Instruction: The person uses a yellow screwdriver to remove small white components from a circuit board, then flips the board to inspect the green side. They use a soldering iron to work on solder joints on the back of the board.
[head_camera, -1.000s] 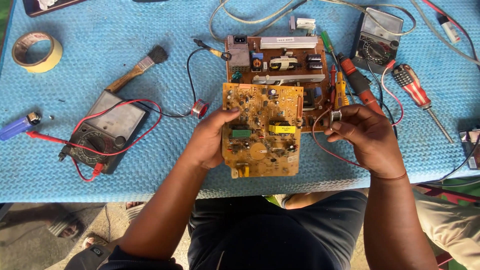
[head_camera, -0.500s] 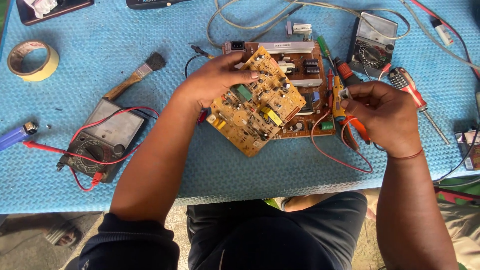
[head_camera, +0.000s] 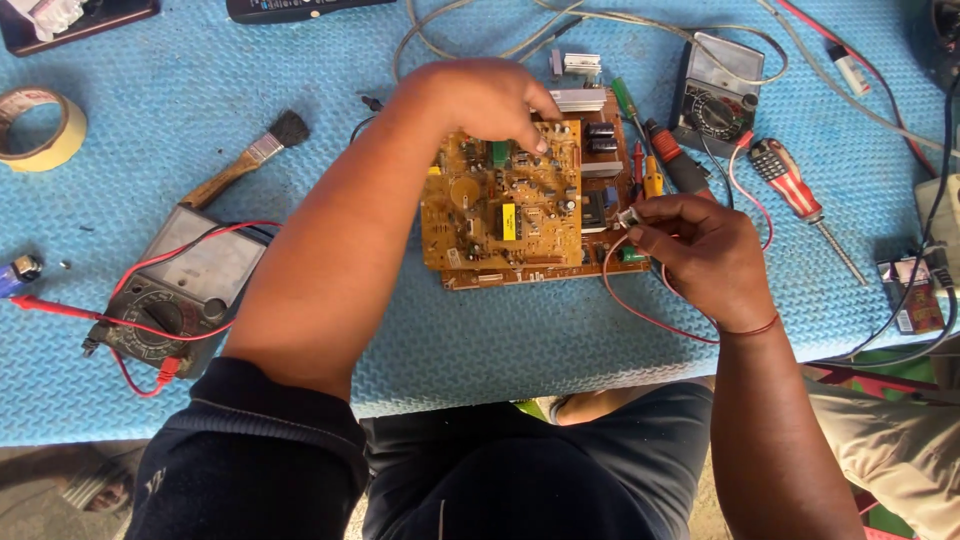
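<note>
Yellow circuit board (head_camera: 505, 205) under left hand (head_camera: 480, 100) fingers, right hand (head_camera: 700, 250) fingers pinching white connector (head_camera: 628, 215)

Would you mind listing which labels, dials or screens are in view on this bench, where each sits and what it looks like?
Yellow label: small upright rectangle in the middle of the yellow circuit board, below the left hand.
Grey multimeter: near left, pale rectangular dial window, round black knob, red leads.
Second multimeter: far right, pale dial window above a black round selector.
Small package: right edge, red and dark, partly hidden by cables.
</note>
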